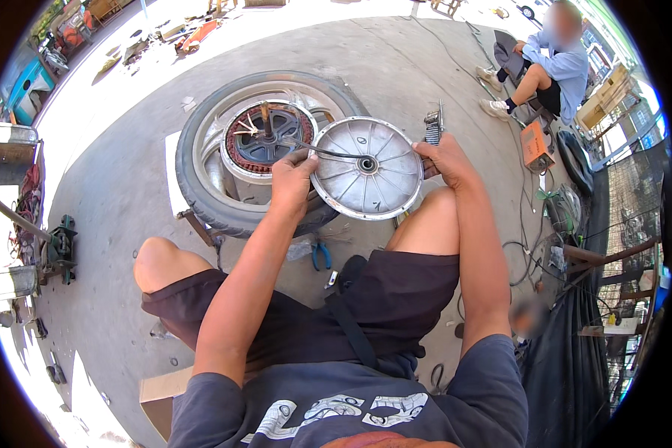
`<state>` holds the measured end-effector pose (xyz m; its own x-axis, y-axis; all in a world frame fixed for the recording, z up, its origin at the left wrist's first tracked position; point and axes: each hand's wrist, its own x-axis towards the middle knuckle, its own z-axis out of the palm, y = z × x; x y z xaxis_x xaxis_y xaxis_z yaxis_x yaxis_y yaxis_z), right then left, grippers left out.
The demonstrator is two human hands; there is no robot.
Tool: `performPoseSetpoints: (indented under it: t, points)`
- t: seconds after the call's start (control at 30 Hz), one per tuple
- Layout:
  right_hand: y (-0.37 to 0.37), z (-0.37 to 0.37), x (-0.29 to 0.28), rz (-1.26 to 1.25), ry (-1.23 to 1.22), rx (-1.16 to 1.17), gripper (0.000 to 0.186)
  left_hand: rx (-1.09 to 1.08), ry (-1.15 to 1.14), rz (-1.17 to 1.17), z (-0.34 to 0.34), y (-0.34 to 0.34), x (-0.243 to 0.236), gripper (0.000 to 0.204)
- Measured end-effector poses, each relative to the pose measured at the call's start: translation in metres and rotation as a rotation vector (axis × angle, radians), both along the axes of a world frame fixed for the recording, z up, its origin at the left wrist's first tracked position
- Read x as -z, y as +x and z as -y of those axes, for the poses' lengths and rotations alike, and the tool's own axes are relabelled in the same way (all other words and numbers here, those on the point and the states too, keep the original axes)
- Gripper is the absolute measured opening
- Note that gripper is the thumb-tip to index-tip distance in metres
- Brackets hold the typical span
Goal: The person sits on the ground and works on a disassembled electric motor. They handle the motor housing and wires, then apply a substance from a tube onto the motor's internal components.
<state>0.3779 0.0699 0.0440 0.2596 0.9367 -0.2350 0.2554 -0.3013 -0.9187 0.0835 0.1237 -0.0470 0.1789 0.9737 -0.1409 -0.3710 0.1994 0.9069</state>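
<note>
Black-tyred wheel with copper-wound hub motor (265,145) lies beyond; blue-handled pliers (321,255) on the concrete floor (112,224). Left hand (293,183) and right hand (444,158) grip the round silver ribbed motor cover (366,168).

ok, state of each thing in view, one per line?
Left hand: gripping the cover's left rim.
Right hand: gripping the cover's right rim.
Round metal cover: off the wheel, held up between both hands, ribbed side up.
Wheel: lying flat on the ground, hub open.
Hub motor: exposed, copper windings showing, axle upright.
Blue pliers: on the ground, untouched.
</note>
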Motion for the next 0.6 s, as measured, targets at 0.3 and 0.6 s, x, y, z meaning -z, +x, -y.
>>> performPoseSetpoints:
  t: [0.3, 0.6]
  points:
    - [0.005, -0.012, -0.004, 0.039, 0.035, 0.099, 0.031, -0.056, 0.043, -0.131, -0.002, -0.002, 0.004, 0.036]
    - [-0.005, -0.007, -0.030, -0.141, 0.370, 0.269, 0.036, -0.101, 0.101, -0.295, 0.025, -0.011, -0.021, 0.033]
